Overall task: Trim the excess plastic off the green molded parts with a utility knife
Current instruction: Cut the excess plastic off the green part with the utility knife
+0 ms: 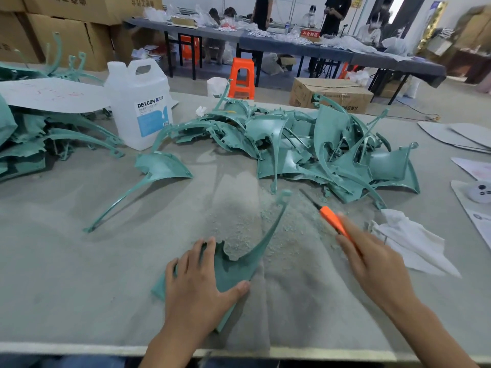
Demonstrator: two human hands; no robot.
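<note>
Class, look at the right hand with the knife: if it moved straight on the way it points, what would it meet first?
Probably the near edge of the pile of green parts, just past the hooked tip of the held part; depth is unclear.

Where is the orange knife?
In the head view, right of centre, the right hand holds the utility knife between the nearest green part and the white cloth.

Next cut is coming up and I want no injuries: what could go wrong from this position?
1. The left hand presses the green part, thumb at the edge facing the utility knife in the right hand; a slip could cut it.
2. Shavings litter the cloth around the part, so it might slide under the blade.
</note>
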